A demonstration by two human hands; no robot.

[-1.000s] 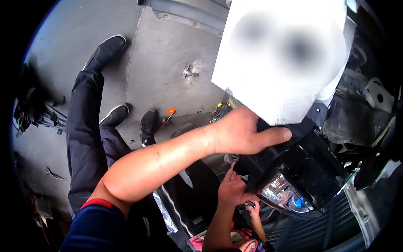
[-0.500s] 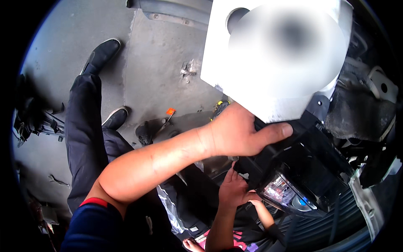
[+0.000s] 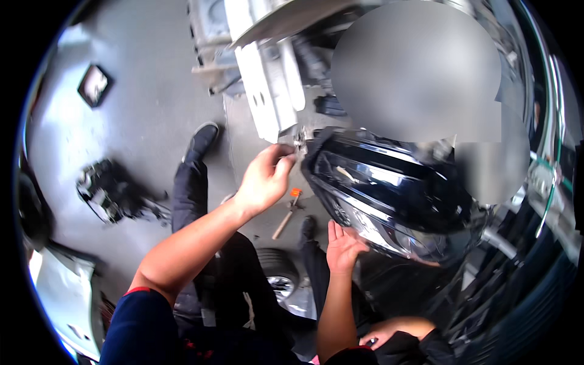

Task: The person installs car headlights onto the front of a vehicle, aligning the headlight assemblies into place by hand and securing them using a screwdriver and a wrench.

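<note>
A car headlight [image 3: 389,228] with a glossy black housing and a clear lens fills the middle right. Beside its left end is my left hand [image 3: 266,182], with the fingers curled in and the thumb close to them. Whether something small sits between those fingertips is hidden. Lower down, my right hand [image 3: 344,248] is open with the palm turned up, its fingers stretched out at the lower edge of the lens. The fingers seem to touch that edge.
A hammer [image 3: 285,216] with an orange head lies on the floor near a wheel [image 3: 281,275]. White body panels [image 3: 258,91] stand ahead. Another person's hand [image 3: 384,331] shows at the bottom. Black parts [image 3: 112,191] lie at left. A green hose [image 3: 549,204] hangs right.
My left hand has come off the top of the headlight housing and moved to its left end. My right hand stays by the lens edge. The view has shifted, and more floor shows.
</note>
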